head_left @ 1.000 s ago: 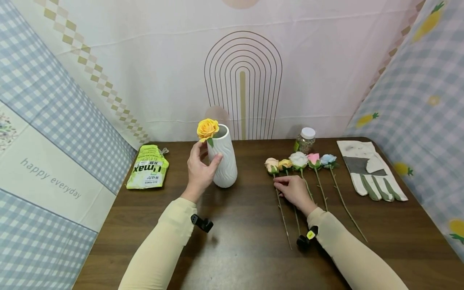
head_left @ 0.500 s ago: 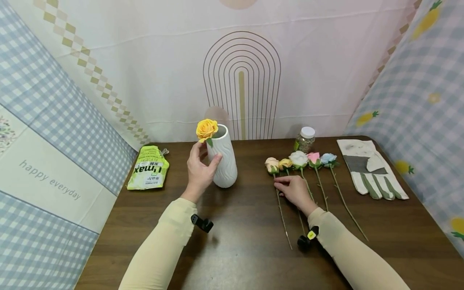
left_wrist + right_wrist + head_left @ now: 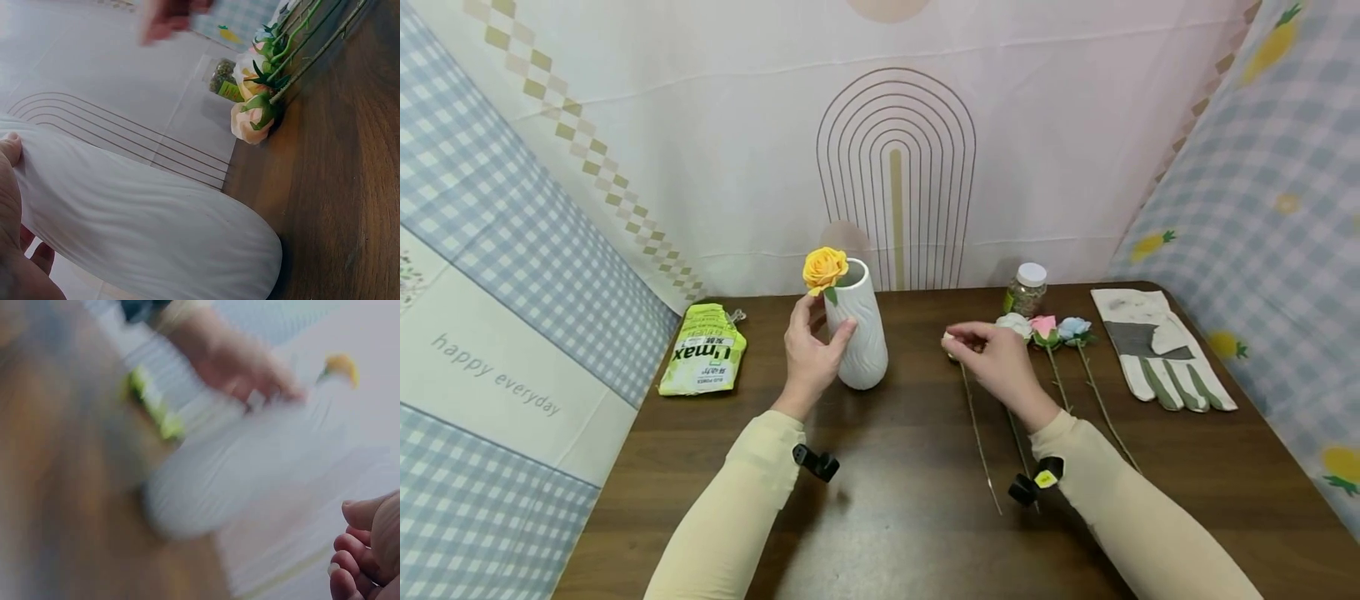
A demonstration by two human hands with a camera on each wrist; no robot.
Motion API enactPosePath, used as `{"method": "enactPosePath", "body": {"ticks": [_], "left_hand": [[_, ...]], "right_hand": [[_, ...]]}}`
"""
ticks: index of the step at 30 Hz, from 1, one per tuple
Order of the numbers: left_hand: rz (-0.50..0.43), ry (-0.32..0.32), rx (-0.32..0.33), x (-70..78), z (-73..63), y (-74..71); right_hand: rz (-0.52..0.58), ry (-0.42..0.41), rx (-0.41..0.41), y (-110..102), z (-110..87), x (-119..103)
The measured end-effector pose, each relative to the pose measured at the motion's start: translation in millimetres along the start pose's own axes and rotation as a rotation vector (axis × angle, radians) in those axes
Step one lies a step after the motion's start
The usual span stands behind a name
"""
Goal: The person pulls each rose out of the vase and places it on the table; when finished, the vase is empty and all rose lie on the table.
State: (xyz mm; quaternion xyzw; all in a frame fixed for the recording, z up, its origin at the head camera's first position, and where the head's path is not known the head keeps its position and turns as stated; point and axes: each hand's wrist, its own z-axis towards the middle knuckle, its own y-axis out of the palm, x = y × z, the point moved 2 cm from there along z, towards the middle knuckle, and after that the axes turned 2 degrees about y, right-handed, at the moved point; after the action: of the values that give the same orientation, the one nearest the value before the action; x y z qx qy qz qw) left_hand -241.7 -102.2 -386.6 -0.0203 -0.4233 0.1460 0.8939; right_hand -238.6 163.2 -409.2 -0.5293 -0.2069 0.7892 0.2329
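Observation:
My left hand (image 3: 811,358) grips a white ribbed vase (image 3: 862,346) standing on the brown table. A yellow artificial rose (image 3: 824,268) leans out over the vase's left rim. Above the row of loose roses hovers my right hand (image 3: 1002,367), its fingers loosely bent and nothing held, as the right wrist view shows. Under it lie a peach rose (image 3: 251,122) and a yellow one, mostly hidden in the head view. Beside them are a white rose (image 3: 1015,323), a pink rose (image 3: 1042,327) and a blue rose (image 3: 1074,328), stems pointing toward me.
A green and white packet (image 3: 703,354) lies at the left. Behind the roses stands a lidded jar (image 3: 1027,289). A white, grey and green work glove (image 3: 1161,346) lies at the right. Patterned cloth hangs at the back and both sides.
My right hand has let go of the peach rose's stem and lifted over the flower heads. My left hand stays on the vase. The camera view has shifted slightly.

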Motion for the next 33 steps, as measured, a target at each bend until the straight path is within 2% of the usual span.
{"method": "enactPosePath", "body": {"ticks": [5, 8, 10, 14, 18, 26, 33], "left_hand": [[0.001, -0.009, 0.001, -1.5, -1.3, -2.1], [0.002, -0.009, 0.001, -3.0, -2.4, -1.9], [0.004, -0.010, -0.002, -3.8, -3.3, -1.3], [0.011, -0.006, -0.011, -4.2, -4.3, 0.0], [0.017, -0.002, -0.017, -3.0, -3.3, -0.2], [0.010, 0.047, -0.022, 2.1, -0.3, -2.2], [0.013, 0.061, -0.009, 3.4, -0.3, -2.0]], "right_hand": [[0.115, -0.146, 0.040, 9.1, 23.6, -65.8], [0.086, -0.221, 0.056, 19.5, 36.6, -93.6], [0.060, -0.239, 0.052, 27.2, 44.4, -104.2], [-0.002, -0.247, 0.053, 40.6, 55.8, -115.6], [-0.011, -0.248, 0.034, 51.0, 61.7, -122.8], [-0.035, -0.240, 0.013, 64.5, 65.4, -129.7], [-0.060, -0.230, 0.022, 74.2, 66.2, -131.7]]}}
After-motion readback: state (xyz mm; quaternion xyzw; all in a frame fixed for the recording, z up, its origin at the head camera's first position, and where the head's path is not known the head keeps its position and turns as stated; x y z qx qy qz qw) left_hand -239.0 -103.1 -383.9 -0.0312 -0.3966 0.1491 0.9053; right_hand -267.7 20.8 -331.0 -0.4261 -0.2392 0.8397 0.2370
